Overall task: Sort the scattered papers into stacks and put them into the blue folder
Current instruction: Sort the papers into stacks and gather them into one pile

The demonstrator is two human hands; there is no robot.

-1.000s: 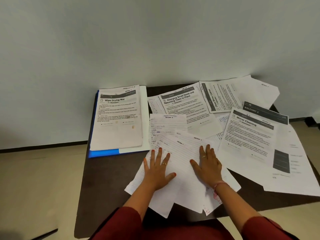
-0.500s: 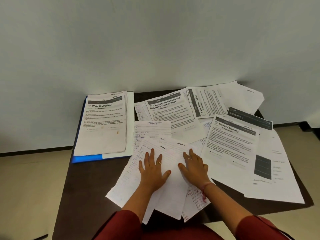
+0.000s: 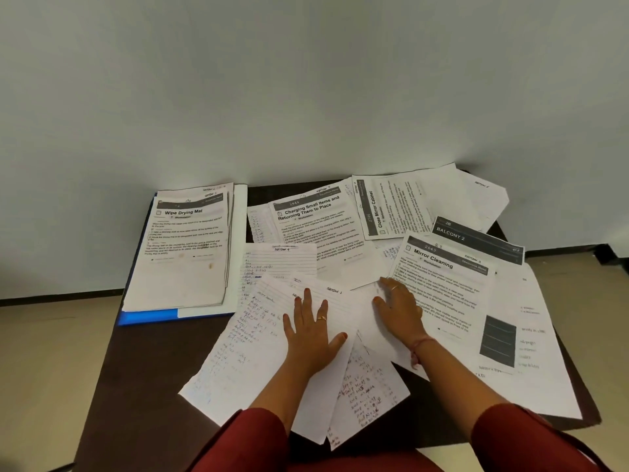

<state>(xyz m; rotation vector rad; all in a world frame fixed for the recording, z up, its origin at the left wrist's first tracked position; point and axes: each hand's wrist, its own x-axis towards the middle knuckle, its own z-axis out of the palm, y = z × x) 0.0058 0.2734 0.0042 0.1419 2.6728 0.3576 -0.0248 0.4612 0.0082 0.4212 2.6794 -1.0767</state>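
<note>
Loose lined handwritten sheets (image 3: 245,345) lie fanned out at the table's front centre. My left hand (image 3: 311,330) rests flat on them with fingers spread. My right hand (image 3: 398,308) lies flat further right, on a blank sheet (image 3: 374,321) at the edge of the "Mirror Cleaning" page (image 3: 446,291). A blue folder (image 3: 146,316) sits at the back left, open, with a neat stack topped by "Wipe Drying Mat" (image 3: 183,247) on it. Printed pages lie scattered behind and to the right.
The small dark table (image 3: 146,379) stands against a pale wall. Printed sheets "Charging Small Items" (image 3: 313,219), "Close Mirror Cabinet" (image 3: 391,206) and "Balcony 2" (image 3: 476,240) overlap at the back right; a large sheet (image 3: 537,352) overhangs the right edge. Beige floor lies on both sides.
My right hand has slid to the right, away from my left hand, onto the sheet beside the "Mirror Cleaning" page. My left hand stays flat on the handwritten sheets.
</note>
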